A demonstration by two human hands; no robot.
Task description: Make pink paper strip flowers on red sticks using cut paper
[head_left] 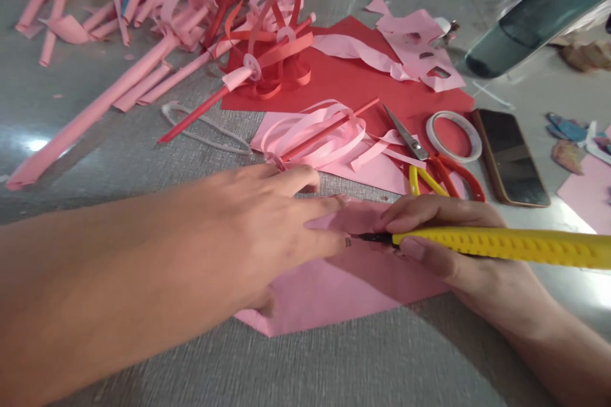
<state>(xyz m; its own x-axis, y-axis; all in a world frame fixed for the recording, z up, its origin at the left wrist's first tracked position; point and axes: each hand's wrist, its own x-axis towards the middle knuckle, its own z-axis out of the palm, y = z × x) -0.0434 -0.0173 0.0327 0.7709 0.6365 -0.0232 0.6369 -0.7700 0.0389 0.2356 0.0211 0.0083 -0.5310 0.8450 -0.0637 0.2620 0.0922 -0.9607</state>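
Observation:
A sheet of pink paper [329, 292] lies on the grey table under both hands. My left hand [267, 229] rests on it with fingers spread, pressing its left part down. In my right hand [458, 248] is a yellow utility knife [506, 247], gripped between thumb and fingers. Its dark tip points left at the paper, just beside my left fingertips. Whether the blade has gone through the paper I cannot tell. Just beyond my left hand lies a bundle of looped pink paper strips [315, 137] with a thin red stick through it.
Scissors [420, 149] with red and yellow handles, a tape roll [453, 136] and a phone [513, 156] lie beyond my right hand. Red paper [344, 92] and cut scraps are behind. Rolled pink paper tubes [105, 108] crowd the upper left. A dark bottle [534, 19] stands upper right.

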